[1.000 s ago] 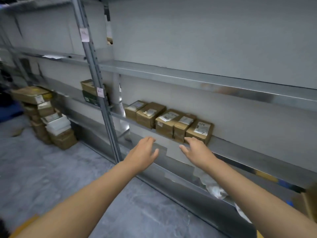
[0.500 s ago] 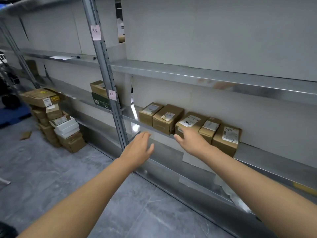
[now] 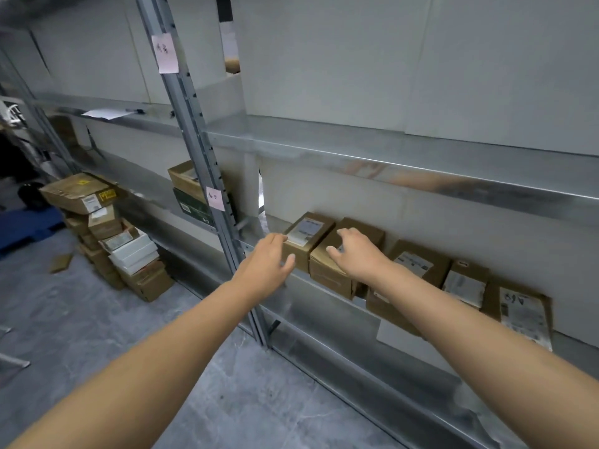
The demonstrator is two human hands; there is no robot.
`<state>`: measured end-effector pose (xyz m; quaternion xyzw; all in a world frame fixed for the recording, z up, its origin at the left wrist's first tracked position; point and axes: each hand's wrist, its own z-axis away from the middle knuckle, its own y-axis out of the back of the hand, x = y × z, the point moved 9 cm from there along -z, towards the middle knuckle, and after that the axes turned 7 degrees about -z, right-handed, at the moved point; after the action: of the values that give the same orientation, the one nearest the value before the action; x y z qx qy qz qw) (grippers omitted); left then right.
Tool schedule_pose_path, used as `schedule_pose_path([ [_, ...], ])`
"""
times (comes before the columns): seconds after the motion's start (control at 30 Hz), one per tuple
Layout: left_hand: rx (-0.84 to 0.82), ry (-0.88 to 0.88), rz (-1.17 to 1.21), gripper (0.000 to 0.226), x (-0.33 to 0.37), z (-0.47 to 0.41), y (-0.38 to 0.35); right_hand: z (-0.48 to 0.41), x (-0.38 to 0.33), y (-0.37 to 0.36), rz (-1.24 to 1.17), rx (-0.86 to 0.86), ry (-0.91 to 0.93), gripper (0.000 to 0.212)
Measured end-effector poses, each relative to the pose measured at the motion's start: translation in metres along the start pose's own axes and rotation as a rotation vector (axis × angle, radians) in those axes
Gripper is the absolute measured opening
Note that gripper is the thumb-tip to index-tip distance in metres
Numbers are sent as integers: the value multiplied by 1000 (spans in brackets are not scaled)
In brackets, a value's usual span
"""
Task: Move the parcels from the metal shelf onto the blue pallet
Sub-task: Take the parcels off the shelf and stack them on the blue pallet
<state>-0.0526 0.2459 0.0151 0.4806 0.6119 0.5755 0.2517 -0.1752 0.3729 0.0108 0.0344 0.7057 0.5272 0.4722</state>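
Far to my left, the blue pallet (image 3: pixel 27 225) shows only as a corner on the floor, well apart from the work. A stack of boxes (image 3: pixel 136 257) stands between it and the metal shelf (image 3: pixel 304 286).

On the middle level a row of parcels sits against the back wall. My left grip (image 3: pixel 264 265) is open with its fingers straight. The fingertips are at the outer left face of the first parcel (image 3: pixel 306 236) and the thumb lies across its front corner. Touching that parcel on its right is the second parcel (image 3: pixel 329 273). My right grip (image 3: pixel 356 254) rests on its top with loosely bent fingers, clamping nothing.

So the pair lies between my grips. The left one is already at a side face, while the right sits above rather than beside. Both parcels run long-axis back toward the wall. I judge the right grip must drop to the far right face before squeezing the two together. The remaining parcels (image 3: pixel 466 283) continue rightward, near my right forearm.
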Motion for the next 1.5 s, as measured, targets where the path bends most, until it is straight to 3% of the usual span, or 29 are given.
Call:
schedule_pose_path([
  [0.47, -95, -55, 63, 47, -72, -124, -66, -131, 5, -59, 18, -109, -111, 46],
  [0.63, -185, -134, 62, 48, -103, -181, -87, -177, 13, -88, -151, -110, -294, 42],
  [0.87, -350, -238, 112, 48, -134, -245, -125, -212, 41, -128, -100, -201, -589, 48],
  [1.0, -509, -259, 169, 52, -137, -256, -165, -221, 59, -134, -197, -64, -707, 51],
  [1.1, -557, -243, 237, 48, -136, -261, -187, -230, 64, -146, -249, -59, -746, 55],
  [1.23, -556, -218, 463, 11, -136, -258, -202, -238, 63, -153, -411, 122, -766, 37],
  [1.5, -555, -52, 720, 10, -152, -251, -214, -228, 68, -174, -653, 151, -871, 40],
])
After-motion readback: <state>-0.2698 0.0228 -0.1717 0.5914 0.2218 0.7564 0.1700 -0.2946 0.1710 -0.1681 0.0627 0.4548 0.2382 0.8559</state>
